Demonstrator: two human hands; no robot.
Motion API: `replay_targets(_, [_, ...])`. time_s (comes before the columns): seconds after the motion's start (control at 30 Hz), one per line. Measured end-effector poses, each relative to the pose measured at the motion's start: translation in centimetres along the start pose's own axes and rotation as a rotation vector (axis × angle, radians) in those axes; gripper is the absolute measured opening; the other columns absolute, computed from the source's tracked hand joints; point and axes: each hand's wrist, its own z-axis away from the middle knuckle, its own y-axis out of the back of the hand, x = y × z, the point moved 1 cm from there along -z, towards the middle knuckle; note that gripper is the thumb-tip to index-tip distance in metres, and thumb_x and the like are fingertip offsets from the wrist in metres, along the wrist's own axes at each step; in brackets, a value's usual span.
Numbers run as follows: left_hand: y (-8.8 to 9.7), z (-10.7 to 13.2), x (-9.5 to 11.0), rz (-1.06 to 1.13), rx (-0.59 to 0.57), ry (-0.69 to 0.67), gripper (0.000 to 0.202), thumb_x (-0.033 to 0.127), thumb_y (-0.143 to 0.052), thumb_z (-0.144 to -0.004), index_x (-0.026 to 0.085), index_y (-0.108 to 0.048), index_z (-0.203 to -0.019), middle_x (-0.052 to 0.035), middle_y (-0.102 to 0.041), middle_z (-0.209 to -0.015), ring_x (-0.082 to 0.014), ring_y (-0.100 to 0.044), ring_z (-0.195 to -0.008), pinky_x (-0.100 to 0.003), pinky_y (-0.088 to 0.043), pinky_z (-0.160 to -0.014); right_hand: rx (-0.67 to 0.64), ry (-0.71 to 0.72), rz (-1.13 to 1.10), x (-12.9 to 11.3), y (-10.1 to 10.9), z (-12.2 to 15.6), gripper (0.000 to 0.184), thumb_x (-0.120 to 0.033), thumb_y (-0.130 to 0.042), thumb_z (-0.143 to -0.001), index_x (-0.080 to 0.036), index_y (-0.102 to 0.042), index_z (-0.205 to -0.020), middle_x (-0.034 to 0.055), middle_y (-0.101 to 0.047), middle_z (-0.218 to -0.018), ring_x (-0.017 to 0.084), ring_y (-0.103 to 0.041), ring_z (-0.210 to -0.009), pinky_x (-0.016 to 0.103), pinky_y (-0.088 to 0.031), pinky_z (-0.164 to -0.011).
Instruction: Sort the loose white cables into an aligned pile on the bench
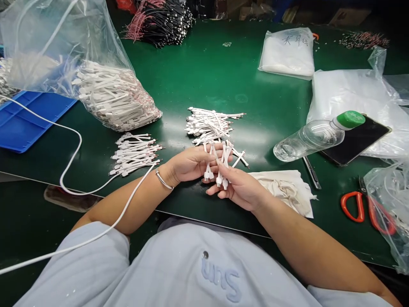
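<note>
White cables (228, 154), short and flat, with pale plug housings and small metal tips pointing toward the body, are held in a few strands just above the near part of the green tabletop (220, 79). The left hand (188, 165) has its thumb and fingers closed on one small bunch; the right hand (242, 184) pinches another just beside it, its lower fingers loosely curled. A loose pile (207, 123) of similar pieces lies just beyond the hands, and a neater pile (136, 153), some ends reddish, sits by the left wrist. At the upper left, a big clear bag (92, 36) bulges with many more at its bottom, next to a shallow blue tray (30, 123). To the right, a transparent bottle (311, 138) with a green cap leans over a dark phone (361, 140); its liquid level is unclear. A crumpled clear bag (386, 187) at the right edge has contents too hard to identify.
</note>
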Motion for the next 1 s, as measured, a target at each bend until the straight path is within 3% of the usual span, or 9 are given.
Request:
replay_targets(0.13, [0.1, -0.3, -1.0, 0.135, -0.088, 0.160, 0.039, 0.036, -0.072, -0.076, 0.015, -0.068, -0.108, -0.0128, -0.071, -0.106, -0.0209, -0.069, -0.076, -0.030, -0.053, -0.062, -0.099, -0.003, 0.103, 0.0, 0.4, -0.4, 0.027, -0.040, -0.058, -0.091, -0.014, -0.066, -0.090, 0.0066, -0.071, -0.076, 0.009, -0.065, -0.050, 0.011, -0.031, -0.029])
replay_targets(0.27, [0.2, -0.3, -1.5, 0.189, -0.064, 0.188, 0.030, 0.034, -0.070, -0.078, 0.013, -0.070, -0.100, -0.0126, -0.073, -0.096, -0.0202, -0.068, -0.069, -0.033, -0.054, -0.065, -0.098, 0.002, 0.240, -0.2, 0.7, -0.1, 0.032, -0.043, -0.072, -0.078, -0.013, -0.065, -0.086, 0.0077, -0.071, -0.082, 0.010, -0.065, -0.053, 0.012, -0.028, -0.030])
replay_targets(0.37, [0.1, -0.2, -1.2, 0.257, 0.032, 0.147, 0.020, 0.025, -0.064, -0.084, 0.010, -0.070, -0.096, -0.0126, -0.074, -0.091, -0.0201, -0.070, -0.082, -0.035, -0.054, -0.082, 0.009, 0.055, 0.431, -0.5, 0.8, 0.2, 0.035, -0.042, -0.077, -0.073, -0.015, -0.061, -0.090, 0.0046, -0.068, -0.077, 0.010, -0.063, -0.054, 0.014, -0.027, -0.034])
replay_targets(0.47, [0.0, -0.2, -0.8, 0.316, 0.164, 0.115, 0.014, 0.015, -0.058, -0.086, 0.009, -0.068, -0.094, -0.0122, -0.074, -0.091, -0.0193, -0.070, -0.090, -0.037, -0.050, -0.094, 0.128, 0.195, 0.584, -0.4, 1.2, 0.2, 0.037, -0.041, -0.074, -0.073, -0.018, -0.057, -0.096, 0.0000, -0.065, -0.073, 0.011, -0.060, -0.057, 0.018, -0.037, -0.043])
replay_targets(0.53, [-0.1, -0.3, -0.6, 0.342, 0.253, 0.117, 0.011, 0.011, -0.057, -0.087, 0.009, -0.067, -0.090, -0.0115, -0.073, -0.091, -0.0188, -0.070, -0.089, -0.039, -0.050, -0.095, 0.225, 0.342, 0.673, -0.4, 1.6, 0.0, 0.034, -0.039, -0.074, -0.072, -0.019, -0.057, -0.093, 0.0000, -0.065, -0.080, 0.012, -0.058, -0.061, 0.024, -0.044, -0.054])
replay_targets(0.63, [-0.2, -0.4, -0.4, 0.398, 0.339, 0.149, 0.013, 0.005, -0.054, -0.087, 0.009, -0.066, -0.088, -0.0079, -0.072, -0.084, -0.0155, -0.069, -0.080, -0.037, -0.052, -0.091, 0.342, 0.474, 0.813, -0.5, 2.2, -0.3, 0.025, -0.039, -0.069, -0.074, -0.019, -0.059, -0.085, 0.0006, -0.064, -0.082, 0.013, -0.055, -0.064, 0.030, -0.045, -0.064])
replay_targets(0.8, [-0.3, -0.3, -0.3, 0.473, 0.321, 0.159, 0.014, 0.000, -0.056, -0.084, 0.010, -0.066, -0.085, -0.0053, -0.070, -0.079, -0.0137, -0.068, -0.071, -0.031, -0.054, -0.081, 0.331, 0.447, 0.741, -1.1, 2.3, -0.3, 0.028, -0.046, -0.060, -0.081, -0.018, -0.056, -0.076, -0.0008, -0.060, -0.069, 0.014, -0.056, -0.065, 0.029, -0.044, -0.064])
replay_targets(0.93, [-0.4, -0.3, -0.2, 0.475, 0.272, 0.173, 0.014, 0.002, -0.052, -0.086, 0.009, -0.063, -0.080, -0.0071, -0.070, -0.078, -0.0140, -0.068, -0.069, -0.029, -0.055, -0.075, 0.397, 0.374, 0.629, -1.4, 2.1, -0.1, 0.037, -0.055, -0.058, -0.081, -0.019, -0.052, -0.078, -0.0002, -0.061, -0.072, 0.012, -0.058, -0.061, 0.022, -0.037, -0.049])
replay_targets(1.0, [-0.4, -0.3, -0.1, 0.476, 0.277, 0.168, 0.016, 0.002, -0.050, -0.088, 0.009, -0.063, -0.080, -0.0072, -0.071, -0.078, -0.0143, -0.068, -0.070, -0.030, -0.055, -0.076, 0.347, 0.293, 0.592, -1.4, 2.0, 0.0, 0.040, -0.057, -0.062, -0.079, -0.018, -0.054, -0.083, 0.0015, -0.064, -0.077, 0.012, -0.061, -0.062, 0.019, -0.031, -0.043])
